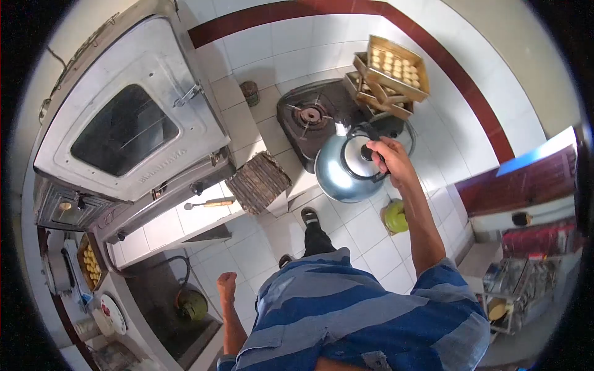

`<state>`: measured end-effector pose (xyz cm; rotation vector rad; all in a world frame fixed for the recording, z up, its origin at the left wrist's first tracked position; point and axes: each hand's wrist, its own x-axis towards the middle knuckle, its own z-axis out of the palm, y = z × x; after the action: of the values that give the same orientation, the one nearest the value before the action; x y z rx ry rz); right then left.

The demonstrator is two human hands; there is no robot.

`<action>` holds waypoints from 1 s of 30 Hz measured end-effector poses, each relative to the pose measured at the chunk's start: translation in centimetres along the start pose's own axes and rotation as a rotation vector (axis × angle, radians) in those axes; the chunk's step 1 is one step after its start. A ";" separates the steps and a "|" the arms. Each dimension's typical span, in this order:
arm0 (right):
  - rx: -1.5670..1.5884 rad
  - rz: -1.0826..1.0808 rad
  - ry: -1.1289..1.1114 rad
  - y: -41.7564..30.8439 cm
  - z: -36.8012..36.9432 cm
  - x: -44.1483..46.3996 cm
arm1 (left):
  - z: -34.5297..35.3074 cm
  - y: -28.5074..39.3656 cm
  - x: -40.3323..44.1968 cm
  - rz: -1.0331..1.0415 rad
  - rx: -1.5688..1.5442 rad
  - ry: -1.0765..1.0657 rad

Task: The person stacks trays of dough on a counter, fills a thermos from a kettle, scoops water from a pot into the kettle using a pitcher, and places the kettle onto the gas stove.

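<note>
My right hand (pixel 388 157) is wrapped round the black handle of a shiny metal kettle (pixel 339 179). The kettle is in front of me, at the near side of a dark gas stove (pixel 292 114), and overlaps it in view. Whether its base touches anything is hidden. Its lid with a black knob is on, and the spout points toward the stove. My left hand (pixel 227 285) hangs low at my side, fingers curled in, with nothing visible in it. The stove's left burner (pixel 310 115) is uncovered.
Metal trays (pixel 426 86) of round dough pieces are stacked behind the kettle. A large oven (pixel 173 68) stands left, near a slatted dark mat (pixel 258 183) and a wooden-handled tool (pixel 218 203). Green gas cylinders (pixel 396 216) stand on the floor. A dish rack (pixel 516 278) is at right.
</note>
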<state>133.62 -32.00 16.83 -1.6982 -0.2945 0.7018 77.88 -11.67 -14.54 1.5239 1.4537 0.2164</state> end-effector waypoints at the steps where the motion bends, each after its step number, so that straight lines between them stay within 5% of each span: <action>1: 0.027 -0.035 -0.039 -0.3 0.4 2.4 | 0.7 1.2 -1.0 -0.088 0.004 0.044; 5: 0.067 -0.063 -0.113 -2.0 2.3 10.2 | 4.2 -0.8 -1.6 -0.251 -0.256 0.096; 8: 0.066 -0.044 -0.145 -3.0 3.3 15.4 | 6.4 3.0 -2.8 -0.188 -0.100 0.017; 10: 0.091 -0.064 -0.154 -3.4 3.8 18.4 | 8.7 1.8 -2.5 -0.385 -0.255 0.064; 30: 0.083 -0.014 -0.125 -1.5 7.1 30.5 | 11.6 5.8 -3.7 -0.376 -0.245 0.123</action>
<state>153.64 -9.29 8.67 -1.5756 -0.3601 0.8009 88.86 -19.55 -14.43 1.0347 1.7126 0.2532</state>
